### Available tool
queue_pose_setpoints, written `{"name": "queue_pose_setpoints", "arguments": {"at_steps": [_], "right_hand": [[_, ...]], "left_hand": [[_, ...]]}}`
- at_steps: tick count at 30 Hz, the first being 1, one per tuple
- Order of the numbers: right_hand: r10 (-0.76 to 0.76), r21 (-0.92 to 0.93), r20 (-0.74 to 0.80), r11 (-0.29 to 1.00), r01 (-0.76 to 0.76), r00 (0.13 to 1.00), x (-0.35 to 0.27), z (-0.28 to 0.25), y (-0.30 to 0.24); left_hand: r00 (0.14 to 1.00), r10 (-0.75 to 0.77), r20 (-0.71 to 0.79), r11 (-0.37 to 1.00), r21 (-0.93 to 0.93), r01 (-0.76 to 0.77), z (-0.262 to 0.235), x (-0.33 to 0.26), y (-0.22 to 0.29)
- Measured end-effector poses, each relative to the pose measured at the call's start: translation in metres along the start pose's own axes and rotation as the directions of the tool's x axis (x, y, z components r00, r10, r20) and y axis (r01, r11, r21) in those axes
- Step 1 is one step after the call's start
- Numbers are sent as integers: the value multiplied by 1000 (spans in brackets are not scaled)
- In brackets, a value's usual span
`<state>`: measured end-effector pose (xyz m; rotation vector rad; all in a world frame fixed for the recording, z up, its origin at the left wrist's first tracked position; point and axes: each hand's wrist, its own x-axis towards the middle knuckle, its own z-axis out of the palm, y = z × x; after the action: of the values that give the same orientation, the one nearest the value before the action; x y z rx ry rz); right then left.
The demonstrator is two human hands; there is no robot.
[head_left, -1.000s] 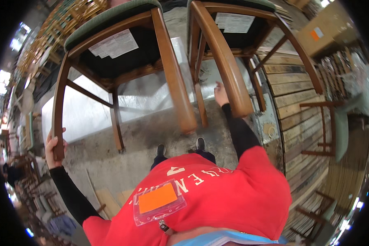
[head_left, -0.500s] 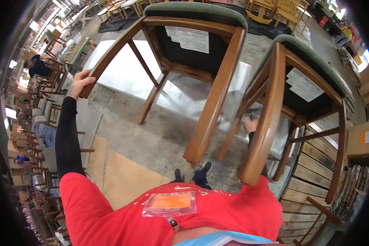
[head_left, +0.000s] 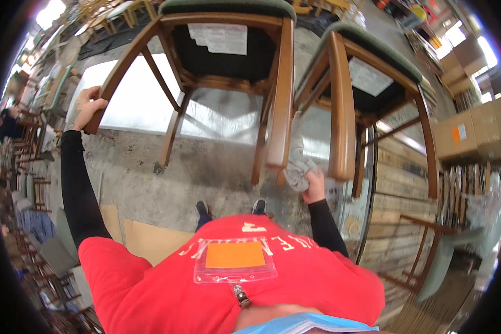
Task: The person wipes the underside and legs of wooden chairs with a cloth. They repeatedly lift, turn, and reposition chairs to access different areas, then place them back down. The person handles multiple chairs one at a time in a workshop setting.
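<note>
My left hand (head_left: pixel 87 107) grips the end of one leg of the left wooden chair (head_left: pixel 222 20), which is tipped so its black underside and legs face me. My right hand (head_left: pixel 313 186) is closed on a grey cloth (head_left: pixel 298 171), beside the end of another leg of that chair. Whether the cloth touches the leg I cannot tell. A second wooden chair (head_left: pixel 341 111), tipped the same way, stands close on the right. Both have green padded seats and white paper labels underneath.
A shiny pale sheet (head_left: pixel 133 108) lies beneath the chairs. To the right are wooden slats (head_left: pixel 403 189), cardboard boxes (head_left: pixel 473 128) and a green-padded chair (head_left: pixel 437 256). Many chairs stand along the left, where a blurred person (head_left: pixel 10 123) appears. Brown cardboard (head_left: pixel 153 239) lies near my feet.
My right hand has come out from behind the right chair's leg, now showing the grey cloth beside the left chair. The left hand keeps its hold on the leg. My view has shifted.
</note>
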<state>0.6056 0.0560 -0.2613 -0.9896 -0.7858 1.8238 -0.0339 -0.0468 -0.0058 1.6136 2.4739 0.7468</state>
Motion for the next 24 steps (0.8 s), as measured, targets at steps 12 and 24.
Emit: {"name": "queue_pose_setpoints", "arguments": {"at_steps": [12,24], "right_hand": [[-654,-243,-364,754,610,663,-193,29,-63],[-570,-907,377,-67,415,730,-130,276,-199]], "left_hand": [[969,187,159,952,-271,-140,21,11,3],[953,300,49,924,-264,-277,14,2,9]]}}
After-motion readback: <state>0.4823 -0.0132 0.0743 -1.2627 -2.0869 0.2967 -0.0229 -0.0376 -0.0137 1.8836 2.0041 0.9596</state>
